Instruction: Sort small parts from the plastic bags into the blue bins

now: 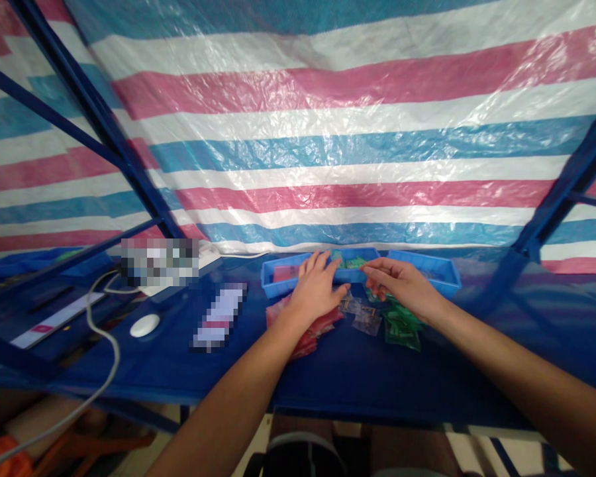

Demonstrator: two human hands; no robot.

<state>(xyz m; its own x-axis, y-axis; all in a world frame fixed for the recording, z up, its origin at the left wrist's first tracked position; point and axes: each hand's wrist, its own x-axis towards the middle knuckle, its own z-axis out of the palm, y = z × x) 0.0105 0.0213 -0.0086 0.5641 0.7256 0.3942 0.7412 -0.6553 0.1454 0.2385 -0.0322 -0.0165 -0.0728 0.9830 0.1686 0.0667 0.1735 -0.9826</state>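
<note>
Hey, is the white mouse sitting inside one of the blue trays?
No, the white oval computer mouse lies on the blue covered tabletop, off to the left of the rectangular blue plastic trays.

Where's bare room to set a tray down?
Free: blue tabletop in front of the red packets and green packets, and between the blurred item and red packets. Crowded: the blue trays at the left hand and right hand.

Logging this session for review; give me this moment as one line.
left hand: on rim of blue plastic tray | right hand: fingertips over same tray | nearby: green packets, red packets, clear packets
</note>
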